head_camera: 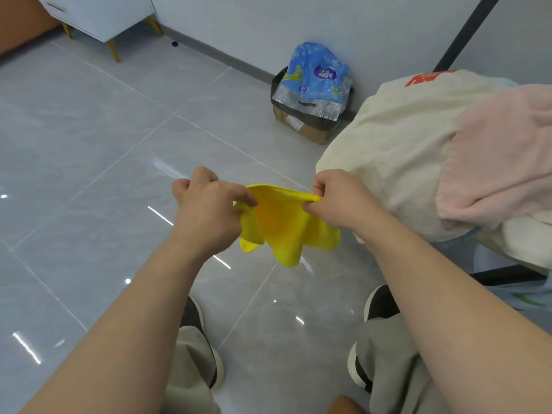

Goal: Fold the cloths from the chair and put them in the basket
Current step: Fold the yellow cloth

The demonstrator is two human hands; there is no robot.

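A small yellow cloth [283, 225] hangs in the air over the tiled floor, stretched between my two hands. My left hand [206, 204] pinches its upper left edge and my right hand [340, 198] pinches its upper right edge. The lower part of the cloth droops in loose folds. To the right, a cream cloth [394, 150] with a red print and a pink cloth [495, 162] lie heaped on the chair, whose seat is mostly hidden under them. No basket is in view.
A bin [310, 115] lined with a black bag and stuffed with blue plastic packaging stands against the wall beyond the chair. A white cabinet [98, 16] on gold legs is at the far left. A dark pole [466, 31] slants at the upper right. My shoes are below.
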